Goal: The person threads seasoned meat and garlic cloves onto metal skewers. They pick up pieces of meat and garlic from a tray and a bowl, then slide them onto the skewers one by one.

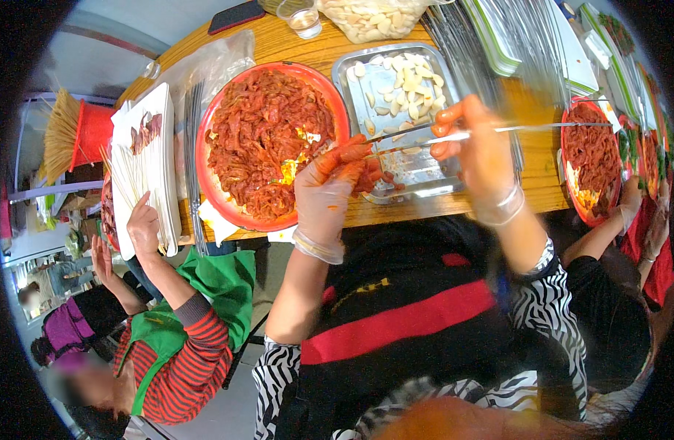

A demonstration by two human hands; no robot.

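My left hand (323,198), in a clear glove smeared red, is closed round pieces of red marinated meat (370,176) at the left ends of thin metal skewers (538,127). My right hand (487,176), gloved too and blurred by motion, pinches the skewers farther right. They lie nearly level, one long shaft running out to the right. Below my left hand's fingers is the edge of a red-rimmed bowl (202,147) heaped with marinated meat strips (256,125). Behind both hands sits a metal tray (357,110) with peeled garlic cloves (414,81).
Bundled metal skewers lie beside the bowl (193,139) and at the back right (465,59). A bag of garlic (370,18), a clear cup (305,22) and a phone (236,16) stand at the back. Co-workers sit left, beside a white tray (164,117), and right, by another meat bowl (590,161).
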